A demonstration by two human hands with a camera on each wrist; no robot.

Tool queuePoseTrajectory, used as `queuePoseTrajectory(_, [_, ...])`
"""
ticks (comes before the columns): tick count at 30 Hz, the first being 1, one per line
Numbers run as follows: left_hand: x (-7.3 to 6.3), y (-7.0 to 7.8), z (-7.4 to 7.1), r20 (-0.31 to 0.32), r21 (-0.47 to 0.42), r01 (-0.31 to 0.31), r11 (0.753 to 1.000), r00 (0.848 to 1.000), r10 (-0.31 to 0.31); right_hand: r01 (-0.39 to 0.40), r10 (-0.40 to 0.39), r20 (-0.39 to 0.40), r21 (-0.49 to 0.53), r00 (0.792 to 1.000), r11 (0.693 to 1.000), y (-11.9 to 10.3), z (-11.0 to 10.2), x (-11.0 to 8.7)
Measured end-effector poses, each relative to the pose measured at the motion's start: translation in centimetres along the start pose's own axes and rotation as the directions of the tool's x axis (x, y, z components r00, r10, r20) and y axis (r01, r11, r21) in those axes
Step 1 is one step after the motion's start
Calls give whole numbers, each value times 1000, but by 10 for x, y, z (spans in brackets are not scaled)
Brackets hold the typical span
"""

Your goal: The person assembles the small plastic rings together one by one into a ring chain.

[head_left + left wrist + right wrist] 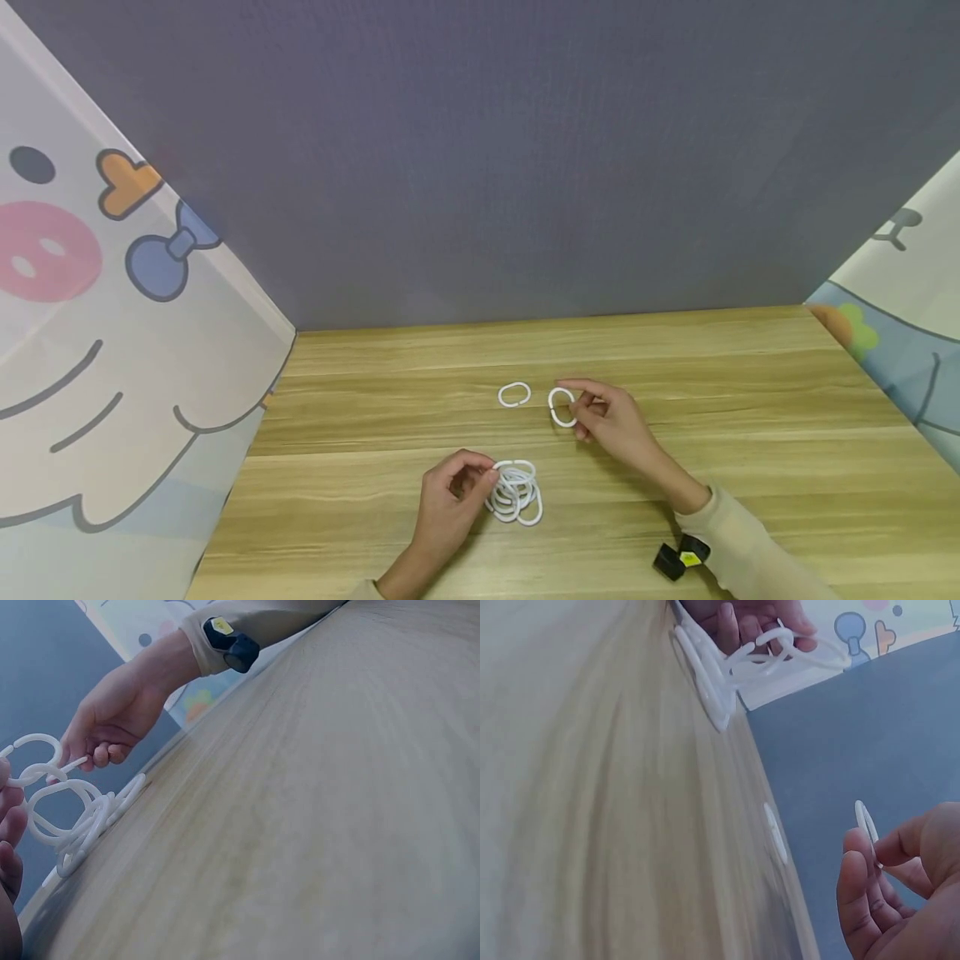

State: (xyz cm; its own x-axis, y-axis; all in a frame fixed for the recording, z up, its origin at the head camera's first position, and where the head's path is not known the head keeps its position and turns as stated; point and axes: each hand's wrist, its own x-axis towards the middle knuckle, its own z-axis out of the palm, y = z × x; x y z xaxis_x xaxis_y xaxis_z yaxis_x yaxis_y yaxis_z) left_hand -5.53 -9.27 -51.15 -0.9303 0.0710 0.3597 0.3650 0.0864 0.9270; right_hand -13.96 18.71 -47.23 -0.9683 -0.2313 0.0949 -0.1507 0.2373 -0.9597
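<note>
My left hand (448, 504) pinches one of several white oval plastic links (530, 522) bunched on the wooden table. In the left wrist view, the upper links (45, 737) hang from its fingertips while others lie on the wood. A single white link (551, 408) is held upright between the thumb and fingers of my right hand (615, 423), apart from the bunch. The right wrist view shows this held link (865, 821) nearly edge-on. Beyond the bunch, another loose link (501, 398) lies flat, to the left of my right hand. Small gaps show in some links.
The wood-grain table (360, 400) ends at a grey upright panel (480, 208) at the back. Cartoon-printed panels stand at the left (150, 375) and right (900, 350). A black device (681, 557) with a yellow mark sits at the right wrist.
</note>
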Motion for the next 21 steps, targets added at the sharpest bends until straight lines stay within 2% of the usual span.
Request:
queuePoseTrajectory(5, [0,0,0,-1,-1,3,1000,1000,-3,33,-33,18,19,999,999,-4,3,-4])
queuePoseTrajectory(15, [0,-1,0,7,-11,-36,999,999,36,69,-70,30,35,997,997,-22,10,-15])
queuePoseTrajectory(21, [0,-2,-1,10,-8,-30,1000,999,30,112,-115,77,42,990,993,-31,17,-21])
